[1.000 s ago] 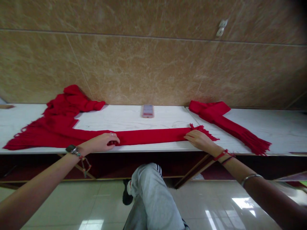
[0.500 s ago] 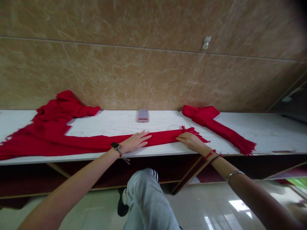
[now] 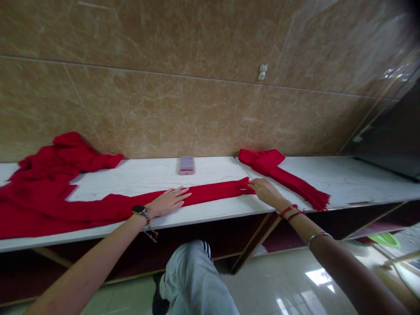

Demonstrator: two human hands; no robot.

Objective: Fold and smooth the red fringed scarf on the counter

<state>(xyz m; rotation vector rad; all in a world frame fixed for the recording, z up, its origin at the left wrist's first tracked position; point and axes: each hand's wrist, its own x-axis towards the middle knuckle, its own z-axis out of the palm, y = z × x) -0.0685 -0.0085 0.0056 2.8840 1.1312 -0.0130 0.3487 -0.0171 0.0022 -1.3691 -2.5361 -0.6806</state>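
Observation:
A long red scarf (image 3: 210, 194) lies folded into a narrow strip along the white bench top. My left hand (image 3: 169, 201) rests flat on the strip, fingers spread and pressing lightly down. At the strip's right end, my right hand (image 3: 264, 190) has its fingers closed on the fringe, part of which they cover. Leftward, the strip runs into a wider, loosely heaped mass of red cloth (image 3: 65, 162). Another red scarf (image 3: 278, 170), folded narrow and crossed over itself, lies right of my right hand with its fringe toward the front edge.
A small pinkish rectangular device (image 3: 187, 165) lies near the wall on the white bench top (image 3: 216, 168). Brown marble-look panels (image 3: 164, 113) rise behind. Shelves sit under the bench, with my knee (image 3: 188, 262) in front. A green basin (image 3: 383, 239) shows at lower right.
My right hand has moved from the scarf's end onto its fringe, which now looks gathered rather than fanned out. My left hand stays flat on the strip. The view has shifted rightward.

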